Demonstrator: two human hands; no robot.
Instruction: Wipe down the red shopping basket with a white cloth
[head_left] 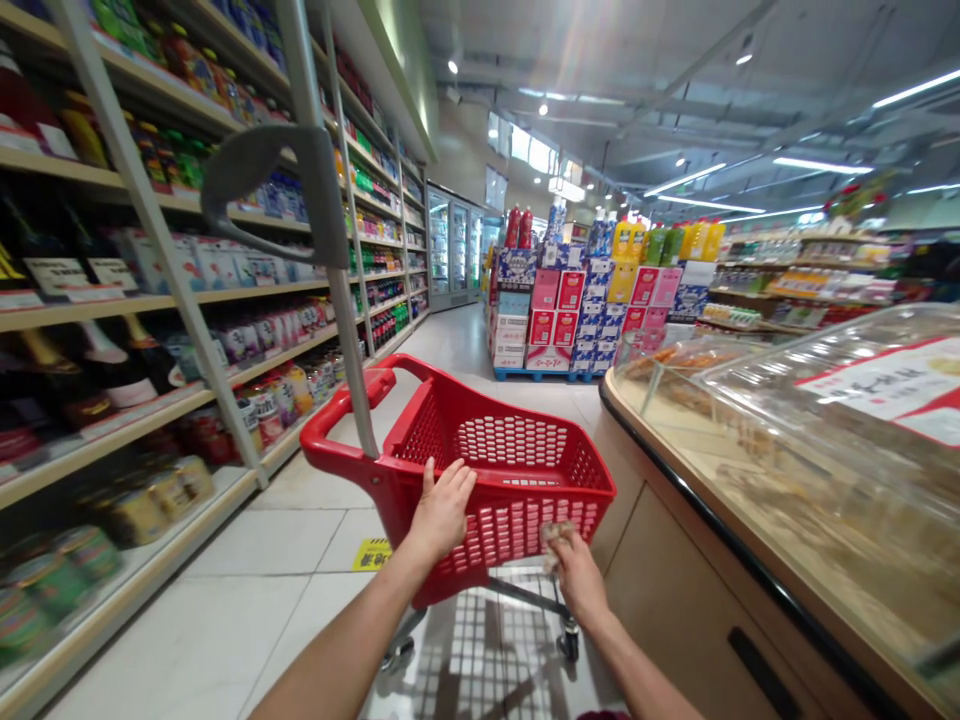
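Note:
A red plastic shopping cart [517, 535] stands in front of me, its basket of perforated walls mounted on a wheeled metal frame. My left hand [444, 505] holds the near rim of the basket, with fingers laid over the edge. In my right hand [579, 575] is a crumpled, greyish-brown cloth [556, 543], pinched and pressed against the outside of the basket's near side wall. Parts of the cloth are hidden by the fingers. A grey metal pole [355, 350] rises from the cart's left end and carries a dark grey loop handle [324, 195].
Shelves of bottles and cans [217, 290] line the left. A glass-topped counter [750, 470] with a wooden front stands close on the right. Stacked drink boxes [555, 310] sit on a blue pallet ahead, with glass-door coolers [454, 245] beyond. A yellow floor sticker [373, 554] lies left of the cart.

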